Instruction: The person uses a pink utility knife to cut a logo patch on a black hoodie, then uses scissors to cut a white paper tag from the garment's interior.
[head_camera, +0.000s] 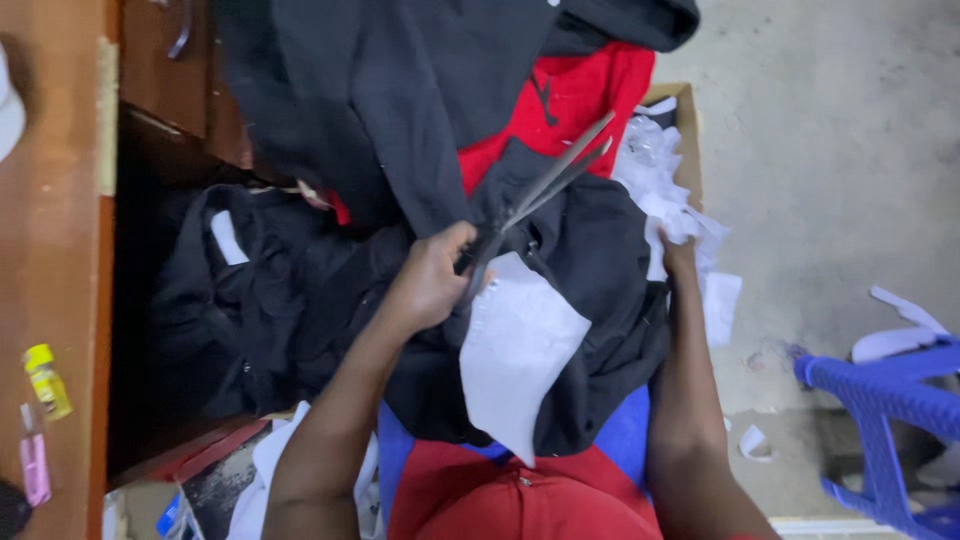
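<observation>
My left hand (428, 285) is closed around the handles of long grey scissors (545, 185), whose blades point up and to the right over a pile of black garments (590, 250). A white, roughly cut sheet (515, 350) hangs just under that hand, over the black cloth; whether the hand also holds it I cannot tell. My right hand (680, 255) reaches to the right edge of the pile and grips a bunch of white scraps (675, 220). A red garment (575, 95) lies behind the scissors.
A wooden table (55, 250) with small bottles (45, 380) runs along the left. A cardboard box edge (688, 130) holds white scraps. A blue plastic chair (885, 400) stands right on the concrete floor (830, 150). A red cap-like object (520, 500) is at the bottom.
</observation>
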